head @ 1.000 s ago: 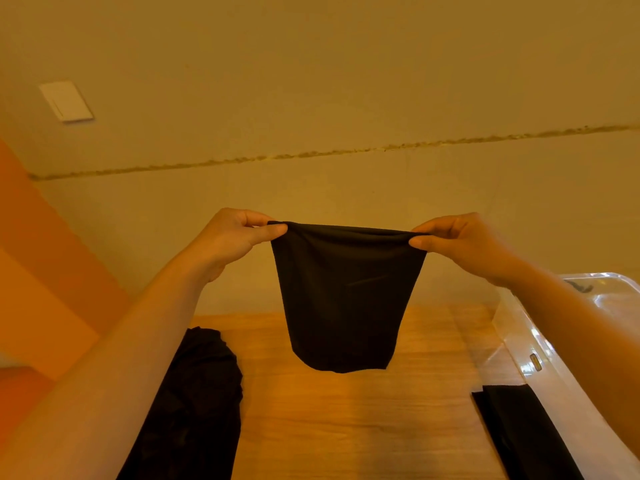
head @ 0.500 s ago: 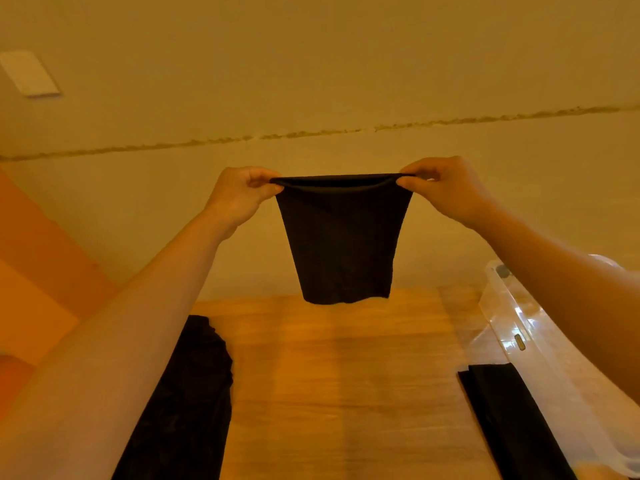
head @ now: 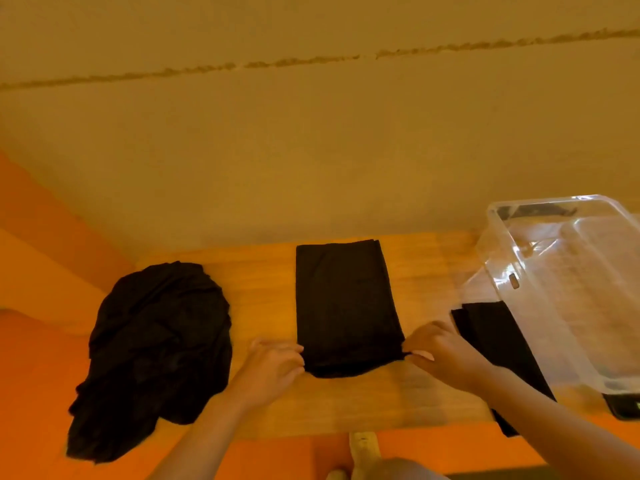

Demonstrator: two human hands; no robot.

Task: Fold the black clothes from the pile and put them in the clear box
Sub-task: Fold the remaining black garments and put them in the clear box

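A black garment (head: 346, 306) lies flat in a long rectangle on the middle of the wooden table (head: 263, 282). My left hand (head: 277, 365) pinches its near left corner. My right hand (head: 438, 349) pinches its near right corner. A crumpled pile of black clothes (head: 159, 348) sits at the table's left and hangs over the front edge. The clear box (head: 554, 289) stands at the right, its inside partly hidden by glare. A folded black piece (head: 495, 341) lies against the box's left wall, beside my right forearm.
A beige wall rises right behind the table. Orange floor or furniture shows at the left and below the table's front edge. A small dark device (head: 623, 407) sits at the right, near the box's front corner.
The garment hung in the air between my raised hands; now it lies flat on the table with my hands lowered at its near corners. The view has tilted down.
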